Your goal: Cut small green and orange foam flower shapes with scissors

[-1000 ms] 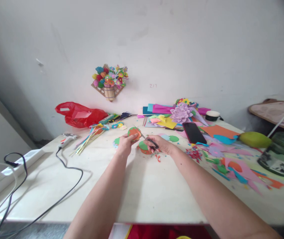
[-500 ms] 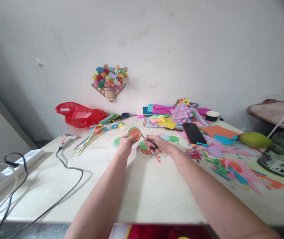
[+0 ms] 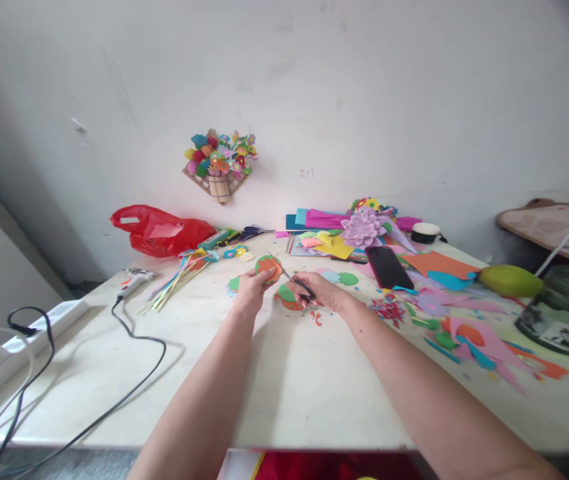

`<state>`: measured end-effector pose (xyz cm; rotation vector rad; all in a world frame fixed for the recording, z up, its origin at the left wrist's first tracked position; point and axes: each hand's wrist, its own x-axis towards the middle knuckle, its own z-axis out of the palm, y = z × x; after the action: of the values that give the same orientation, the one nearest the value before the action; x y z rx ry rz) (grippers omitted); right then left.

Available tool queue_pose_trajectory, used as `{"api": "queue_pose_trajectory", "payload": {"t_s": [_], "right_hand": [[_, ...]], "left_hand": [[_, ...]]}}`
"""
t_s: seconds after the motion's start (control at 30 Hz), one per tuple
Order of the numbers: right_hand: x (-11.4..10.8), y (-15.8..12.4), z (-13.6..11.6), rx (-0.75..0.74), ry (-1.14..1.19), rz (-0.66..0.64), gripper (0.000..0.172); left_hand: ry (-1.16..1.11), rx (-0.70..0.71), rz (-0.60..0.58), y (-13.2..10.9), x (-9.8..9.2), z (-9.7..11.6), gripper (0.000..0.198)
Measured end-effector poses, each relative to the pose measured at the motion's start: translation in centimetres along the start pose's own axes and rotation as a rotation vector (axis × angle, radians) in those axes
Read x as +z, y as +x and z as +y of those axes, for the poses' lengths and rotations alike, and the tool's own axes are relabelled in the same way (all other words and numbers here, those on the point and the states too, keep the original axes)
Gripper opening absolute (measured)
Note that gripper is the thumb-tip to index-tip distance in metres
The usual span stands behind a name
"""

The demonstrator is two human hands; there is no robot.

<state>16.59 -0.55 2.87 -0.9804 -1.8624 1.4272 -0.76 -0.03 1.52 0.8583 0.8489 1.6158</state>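
Pinched in my left hand [image 3: 253, 288] is an orange foam flower cutout [image 3: 267, 267] with a green edge showing behind it. My right hand [image 3: 317, 291] is closed round the dark handles of a pair of scissors [image 3: 288, 276]. The blades point up and left and lie against the right edge of the orange cutout. Below the hands, a green and orange cutout [image 3: 287, 295] lies on the table among small red and orange snippets [image 3: 317, 318]. Partly behind my left hand rests a light blue and green cutout [image 3: 233, 287].
At left are a glue gun [image 3: 135, 283] with its cable, a power strip [image 3: 67, 319], and a red plastic bag [image 3: 162, 230]. Foam sheets and a purple flower [image 3: 363, 228] stand at the back. On the right are a phone [image 3: 389, 268], foam scraps [image 3: 479, 340], and a glass jar [image 3: 562, 313].
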Motion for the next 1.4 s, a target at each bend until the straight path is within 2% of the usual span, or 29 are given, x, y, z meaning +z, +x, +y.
{"api": "queue_pose_trajectory", "payload": {"t_s": [0.9, 1.13, 1.4], "right_hand": [[-0.2, -0.2, 0.1, -0.026, 0.071, -0.053, 0.029], [-0.1, -0.4, -0.2, 0.006, 0.112, -0.033, 0.025], [-0.3, 0.0, 0.4, -0.011, 0.119, -0.029, 0.025]], "left_hand": [[0.044, -0.086, -0.022, 0.3, -0.5, 0.5, 0.032], [0.047, -0.1, -0.034, 0.2, -0.4, 0.7, 0.028], [0.059, -0.107, -0.034, 0.0, -0.3, 1.2, 0.028]]}}
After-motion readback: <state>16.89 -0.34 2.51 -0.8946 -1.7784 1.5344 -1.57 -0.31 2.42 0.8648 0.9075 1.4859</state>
